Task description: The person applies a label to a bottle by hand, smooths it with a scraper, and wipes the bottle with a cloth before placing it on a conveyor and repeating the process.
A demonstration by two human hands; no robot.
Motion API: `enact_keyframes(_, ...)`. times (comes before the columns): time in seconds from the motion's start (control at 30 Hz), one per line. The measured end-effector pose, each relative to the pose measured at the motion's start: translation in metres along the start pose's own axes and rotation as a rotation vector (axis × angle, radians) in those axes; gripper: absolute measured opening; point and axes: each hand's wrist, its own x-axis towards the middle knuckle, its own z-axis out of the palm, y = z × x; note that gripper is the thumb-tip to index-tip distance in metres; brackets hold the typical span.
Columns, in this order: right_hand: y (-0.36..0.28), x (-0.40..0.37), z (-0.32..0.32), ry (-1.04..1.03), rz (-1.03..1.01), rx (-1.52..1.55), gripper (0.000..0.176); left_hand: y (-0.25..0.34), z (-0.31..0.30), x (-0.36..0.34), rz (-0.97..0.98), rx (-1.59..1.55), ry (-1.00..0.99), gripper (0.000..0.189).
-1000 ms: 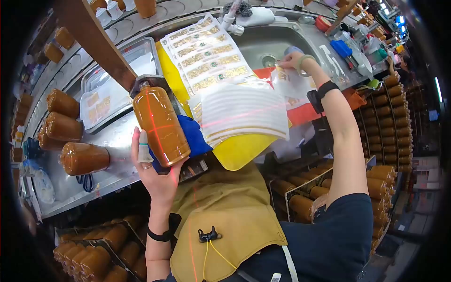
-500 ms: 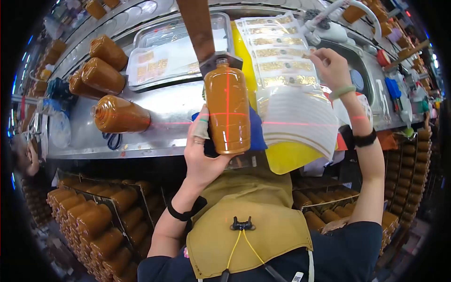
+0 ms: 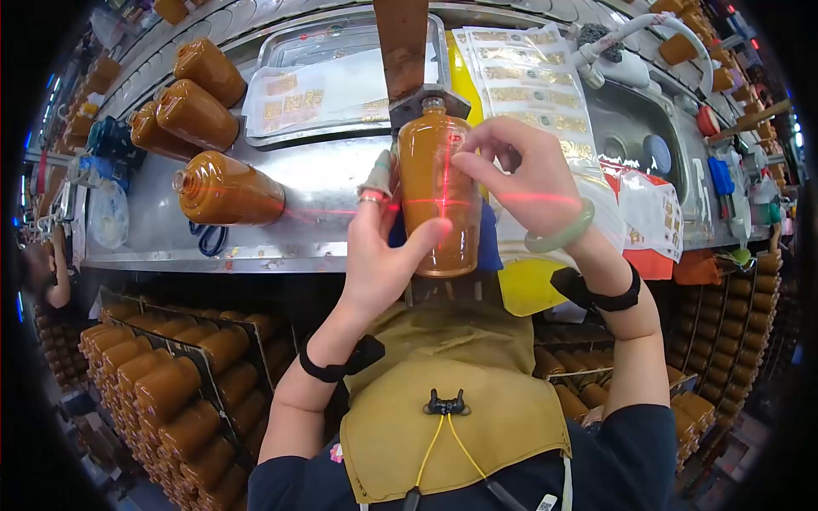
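Observation:
A glossy brown bottle [image 3: 426, 183] lies with its neck against a metal holder [image 3: 433, 109] on a wooden bar, red laser lines crossing its surface. My left hand [image 3: 379, 251] is closed around its lower left side, thumb across the front and cloth finger covers on some fingers. At the upper right of the bottle, my right hand [image 3: 532, 175] pinches finger and thumb close to the glass. A small reddish decal [image 3: 454, 138] shows at those fingertips. Sheets of gold decals [image 3: 521, 72] lie behind the right hand, on a yellow board [image 3: 528, 289].
Several brown bottles [image 3: 230, 189] rest at the left of the metal table [image 3: 324, 192]. A tray [image 3: 349, 34] with decal sheets sits behind. To the right are a sink [image 3: 626, 119] and faucet [image 3: 673, 21]. Racks of bottles [image 3: 162, 383] stand below.
My right hand has moved left from the decal sheets to the bottle. A reddish mark now shows on the bottle. My left thumb has come up onto the bottle's front.

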Motion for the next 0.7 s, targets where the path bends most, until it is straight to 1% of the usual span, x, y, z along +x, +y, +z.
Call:
enact_keyframes(0.03,0.004,0.001,0.002,0.07,-0.101,-0.069,0.025,0.003,0.002,0.006,0.0,0.0,-0.003,0.08)
enact_keyframes(0.07,0.009,0.004,0.003,0.073,-0.099,-0.07,0.025,0.009,0.005,0.013,-0.141,-0.037,-0.043,0.075)
enact_keyframes(0.1,0.015,0.007,0.004,0.116,-0.053,-0.01,0.028,0.014,0.007,0.017,-0.28,-0.074,-0.083,0.071)
enact_keyframes(0.13,0.02,0.011,0.005,0.16,-0.007,0.05,0.031,0.016,0.007,0.018,-0.25,-0.079,-0.089,0.064)
enact_keyframes(0.17,0.026,0.014,0.007,0.16,-0.009,0.049,0.031,0.016,0.008,0.019,-0.247,-0.079,-0.089,0.064)
enact_keyframes(0.23,0.034,0.021,0.012,0.172,0.116,0.384,0.039,0.015,0.008,0.02,-0.264,-0.191,-0.071,0.064)
enact_keyframes(0.27,0.033,0.021,0.016,0.13,0.172,0.458,0.044,0.013,0.008,0.02,-0.281,-0.164,-0.061,0.063)
enact_keyframes(0.37,0.035,0.018,0.029,0.079,0.197,0.421,0.049,0.009,0.006,0.021,-0.294,-0.143,-0.055,0.063)
enact_keyframes(0.4,0.039,0.019,0.031,0.078,0.17,0.444,0.05,0.01,0.005,0.021,-0.293,-0.141,-0.053,0.063)
enact_keyframes(0.53,0.034,0.017,0.028,0.06,0.187,0.514,0.05,0.009,0.004,0.022,-0.265,-0.131,-0.068,0.064)
enact_keyframes(0.7,0.031,0.018,0.028,0.07,0.206,0.418,0.047,0.005,0.004,0.021,-0.257,-0.159,-0.074,0.07)
